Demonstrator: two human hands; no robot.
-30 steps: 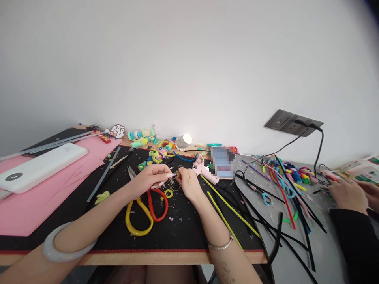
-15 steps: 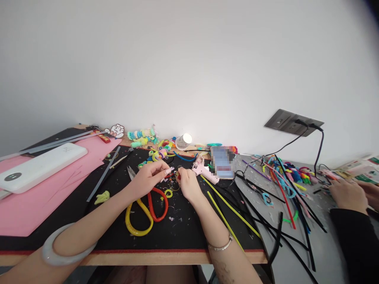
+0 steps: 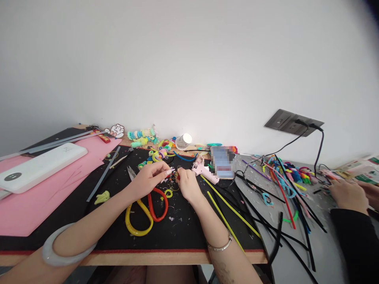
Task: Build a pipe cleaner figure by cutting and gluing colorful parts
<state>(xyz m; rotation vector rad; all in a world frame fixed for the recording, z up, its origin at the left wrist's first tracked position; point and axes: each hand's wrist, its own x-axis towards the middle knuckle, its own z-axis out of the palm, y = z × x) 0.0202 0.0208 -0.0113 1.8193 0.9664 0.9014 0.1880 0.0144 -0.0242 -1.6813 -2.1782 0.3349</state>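
My left hand (image 3: 154, 176) is closed, thumb and fingers pinched together over the black mat (image 3: 189, 232); whatever sits at its fingertips is too small to name. Close beside it, my right hand (image 3: 187, 182) is also closed, its fingers curled round something small and mostly hidden. Tiny coloured scraps lie beneath both hands. Under my left wrist rest scissors (image 3: 139, 219) with one yellow and one red handle loop. A small yellow ring (image 3: 168, 193) lies between the hands and the red loop. Just beyond my right hand is a pink glue gun (image 3: 205, 172).
A phone (image 3: 222, 163) and paper cup (image 3: 184, 141) stand at the back. Pink sheets (image 3: 32, 213) bear a white power bank (image 3: 44, 166) at left. Black pipe cleaners (image 3: 281, 232) spread over the grey table at right, near another person's hand (image 3: 349, 195). Cables run from a wall socket (image 3: 293, 123).
My left hand's fingertips have shifted very slightly. My right hand stays almost in place, and the things on the table have not moved.
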